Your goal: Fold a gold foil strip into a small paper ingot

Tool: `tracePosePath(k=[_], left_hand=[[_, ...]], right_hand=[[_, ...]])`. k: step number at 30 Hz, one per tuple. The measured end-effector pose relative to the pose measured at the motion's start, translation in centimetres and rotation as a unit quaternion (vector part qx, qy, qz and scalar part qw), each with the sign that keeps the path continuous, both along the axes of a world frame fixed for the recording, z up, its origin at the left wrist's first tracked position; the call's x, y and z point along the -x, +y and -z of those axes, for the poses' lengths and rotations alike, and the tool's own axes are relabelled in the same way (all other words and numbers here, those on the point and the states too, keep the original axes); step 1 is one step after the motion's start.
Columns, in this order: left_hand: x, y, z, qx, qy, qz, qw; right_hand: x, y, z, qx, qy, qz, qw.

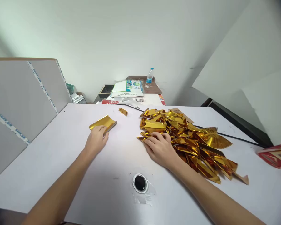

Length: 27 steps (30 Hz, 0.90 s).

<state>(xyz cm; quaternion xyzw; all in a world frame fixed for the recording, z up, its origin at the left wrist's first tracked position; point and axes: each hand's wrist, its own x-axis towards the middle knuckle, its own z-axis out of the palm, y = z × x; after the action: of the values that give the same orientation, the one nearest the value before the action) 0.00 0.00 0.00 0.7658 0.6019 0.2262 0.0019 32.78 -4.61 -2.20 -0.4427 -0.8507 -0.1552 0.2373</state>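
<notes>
My left hand (97,140) rests on a stack of gold foil paper (107,122), its thumb along the near right edge and its fingers over the top. The stack curls slightly and lies on the white table (84,178). On the right, my right hand (161,150) reaches onto the near left edge of a heap of folded gold foil paper pieces (189,137). Its fingers are apart and bent over the pieces, and no piece is plainly gripped; the fingertips are partly hidden among the foil. One small folded gold piece (123,112) lies alone beyond the stack.
A round cable hole (140,183) sits near the table's front. A black cable (236,137) runs under the heap. A grey partition (21,97) borders the left; a red box (276,155) lies right. A water bottle (149,78) stands behind the table.
</notes>
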Motion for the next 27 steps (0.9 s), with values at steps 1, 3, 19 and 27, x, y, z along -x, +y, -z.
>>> tracePosePath(k=[1,3,19,27], left_hand=[[0.0,0.0,0.2,0.004,0.006,-0.005,1.0],[0.0,-0.1,0.0,0.012,0.016,-0.016,1.0],[0.6,0.7,-6.3,-0.038,-0.087,-0.102,0.99],[-6.6,-4.3,-5.6,0.183,-0.57,0.142,0.788]], right_hand=[[-0.2,0.0,0.3,-0.015,0.003,0.012,1.0],[-0.6,0.1,0.7,-0.046,0.003,0.033,0.998],[0.4,-2.5,-1.3,0.028,0.177,-0.143,0.973],[1.5,-1.9,-1.7,0.52,0.526,-0.185,0.647]])
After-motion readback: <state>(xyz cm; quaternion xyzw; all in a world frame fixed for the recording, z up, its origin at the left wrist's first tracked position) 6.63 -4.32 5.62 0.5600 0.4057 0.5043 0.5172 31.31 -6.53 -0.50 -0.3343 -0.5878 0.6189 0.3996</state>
